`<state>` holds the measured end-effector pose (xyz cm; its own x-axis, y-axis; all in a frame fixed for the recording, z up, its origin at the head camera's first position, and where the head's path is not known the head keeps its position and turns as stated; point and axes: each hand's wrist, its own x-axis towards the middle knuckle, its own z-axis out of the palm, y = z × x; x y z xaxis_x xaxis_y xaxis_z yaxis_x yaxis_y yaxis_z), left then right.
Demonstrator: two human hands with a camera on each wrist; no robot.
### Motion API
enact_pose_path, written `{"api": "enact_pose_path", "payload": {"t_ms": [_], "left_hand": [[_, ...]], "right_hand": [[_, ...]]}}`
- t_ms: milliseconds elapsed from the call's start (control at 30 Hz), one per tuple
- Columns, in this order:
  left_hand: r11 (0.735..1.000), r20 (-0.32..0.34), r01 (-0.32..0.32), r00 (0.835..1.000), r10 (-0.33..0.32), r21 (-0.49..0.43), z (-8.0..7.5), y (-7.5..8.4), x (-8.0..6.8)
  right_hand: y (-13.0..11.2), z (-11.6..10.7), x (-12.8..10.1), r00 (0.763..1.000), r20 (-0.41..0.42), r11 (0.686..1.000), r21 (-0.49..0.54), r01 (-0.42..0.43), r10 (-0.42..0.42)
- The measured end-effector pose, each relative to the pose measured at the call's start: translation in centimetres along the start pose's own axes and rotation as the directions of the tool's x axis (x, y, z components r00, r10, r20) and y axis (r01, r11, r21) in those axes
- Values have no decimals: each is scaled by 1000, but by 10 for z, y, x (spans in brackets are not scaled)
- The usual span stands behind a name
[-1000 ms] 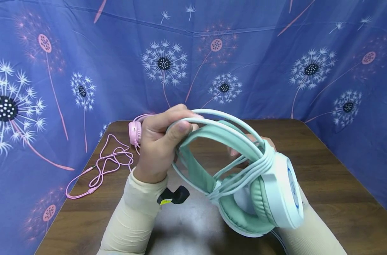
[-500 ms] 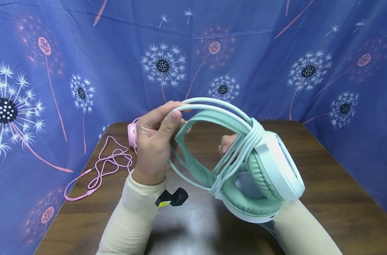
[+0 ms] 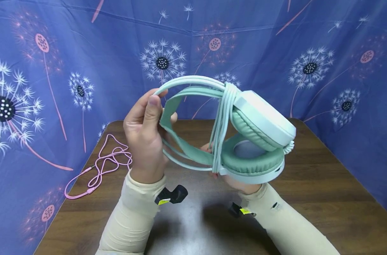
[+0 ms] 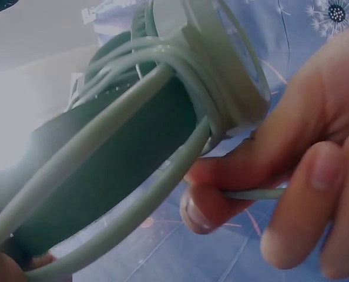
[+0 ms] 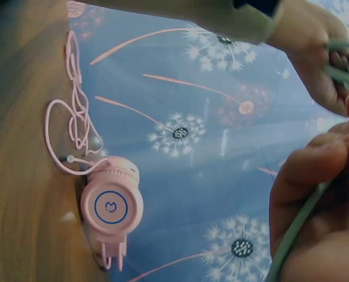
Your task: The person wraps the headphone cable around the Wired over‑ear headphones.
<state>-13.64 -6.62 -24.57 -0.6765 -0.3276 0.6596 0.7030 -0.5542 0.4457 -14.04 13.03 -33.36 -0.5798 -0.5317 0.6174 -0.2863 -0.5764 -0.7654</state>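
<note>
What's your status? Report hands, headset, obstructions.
Left hand grips the headband. Right hand holds the mint headset from below, cable wound round it. Pink headphones on table, well apart.

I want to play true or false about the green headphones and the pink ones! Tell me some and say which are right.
1. Both hands hold the green headphones up above the table. True: the left hand grips the headband, the right hand holds near the ear cups.
2. The green cord hangs loose down to the table. False: the cord is wound around the headband next to the ear cups.
3. The pink headphones lie on the table. True.
4. The pink cable is coiled up neatly. False: it lies in loose, messy loops.
5. The wall behind is plain white. False: it is a blue cloth with dandelion flowers.
</note>
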Motion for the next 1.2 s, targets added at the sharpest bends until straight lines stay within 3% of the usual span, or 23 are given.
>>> {"api": "enact_pose_path", "payload": {"t_ms": [67,133,200,367,433,500,567,700,733,900,1000,1200], "left_hand": [[1000,-38,-2,999,2,4,0,2,2],[1000,-77,6,997,-6,7,-1,4,4],[1000,-115,15,993,-13,23,-2,6,6],[997,-181,19,984,-4,79,-6,10,10],[995,-198,16,980,4,100,-8,11,13],[992,-214,2,976,25,125,-10,11,16],[992,-238,-10,971,39,123,-12,11,20],[996,-280,-21,959,46,92,-16,8,28],[996,-286,-21,957,46,90,-17,7,29],[983,-279,-60,954,107,175,-21,-1,32],[956,-254,-100,951,173,276,-22,-3,32],[896,-180,-164,950,256,414,-21,-5,29]], "right_hand": [[6,-1,-1,997,-30,980,-188,-72,67],[9,3,-2,994,-80,894,-436,-99,71],[9,7,-3,996,-80,809,-583,-76,36],[7,20,-6,990,-125,716,-685,-137,70],[5,26,-6,978,-175,659,-724,-204,111],[2,30,-6,966,-219,576,-776,-256,135],[-2,32,-6,968,-215,482,-840,-251,128],[-12,37,-6,990,-137,298,-944,-143,42],[-15,38,-6,993,-114,264,-958,-115,18],[-27,48,-8,998,-8,166,-986,1,-55],[-32,52,-10,998,32,142,-989,40,-60],[-39,58,-15,998,57,56,-997,57,-12]]}}
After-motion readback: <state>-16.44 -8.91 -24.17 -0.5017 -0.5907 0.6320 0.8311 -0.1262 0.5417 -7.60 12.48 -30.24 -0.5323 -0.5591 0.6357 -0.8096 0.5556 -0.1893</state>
